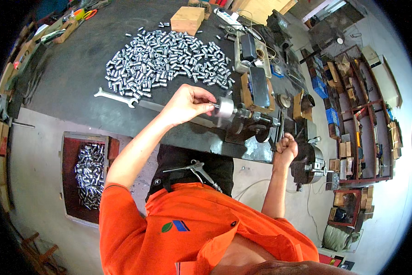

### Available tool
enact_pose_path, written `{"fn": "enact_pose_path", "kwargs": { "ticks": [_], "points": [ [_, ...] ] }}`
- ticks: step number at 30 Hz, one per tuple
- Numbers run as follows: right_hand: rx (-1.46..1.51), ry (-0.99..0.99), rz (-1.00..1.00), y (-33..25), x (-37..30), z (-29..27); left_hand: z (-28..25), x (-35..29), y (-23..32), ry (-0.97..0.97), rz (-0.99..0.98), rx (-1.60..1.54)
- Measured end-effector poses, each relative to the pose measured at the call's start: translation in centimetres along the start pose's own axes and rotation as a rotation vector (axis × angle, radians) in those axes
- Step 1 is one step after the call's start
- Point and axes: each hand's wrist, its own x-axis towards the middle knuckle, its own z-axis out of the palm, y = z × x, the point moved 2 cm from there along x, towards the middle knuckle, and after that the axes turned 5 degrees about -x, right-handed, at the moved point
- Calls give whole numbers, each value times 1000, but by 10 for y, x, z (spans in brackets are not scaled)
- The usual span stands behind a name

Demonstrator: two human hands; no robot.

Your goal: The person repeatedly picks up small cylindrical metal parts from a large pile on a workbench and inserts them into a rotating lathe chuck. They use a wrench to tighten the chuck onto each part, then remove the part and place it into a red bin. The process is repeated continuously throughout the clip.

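Observation:
My left hand (191, 105) is closed in a pinch at the front of a silver cylindrical chuck (225, 109); whatever sits between the fingertips is mostly hidden. The chuck belongs to a small dark bench machine (254, 123) at the table's near edge. On the machine's right side, my right hand (286, 147) is wrapped round a lever handle (279, 133). A wide heap of short shiny metal sleeves (164, 59) lies on the dark tabletop beyond my left hand. An open-ended wrench (116, 97) rests at the heap's near left.
A red-lined box (69, 183) with more sleeves stands below the table at left. An air blow gun (197, 172) lies near my waist. A wooden block (187, 19) sits behind the heap. A vise-like chuck (309, 165), a fan (339, 39) and shelves (375, 133) are at right.

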Motion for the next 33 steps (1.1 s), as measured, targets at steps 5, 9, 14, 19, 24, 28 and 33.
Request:
{"fn": "enact_pose_path", "kwargs": {
  "ticks": [5,9,14,19,24,28,33],
  "points": [
    [17,-14,-37,-23,36,27,4,-1,8,12,53,177],
    [102,-19,-30,-7,84,44,2,0,-1,31,91,123],
    [-96,10,-28,61,127,10,7,2,1,59,99,74],
    [-102,222,96,92,67,-7,4,2,-6,70,97,83],
    [97,17,206,34,11,-24,0,2,-6,81,104,136],
    [73,-99,55,-15,11,6,2,0,-7,92,89,1],
    [102,-82,-65,-23,55,39,7,-2,-6,118,60,19]
  ]
}}
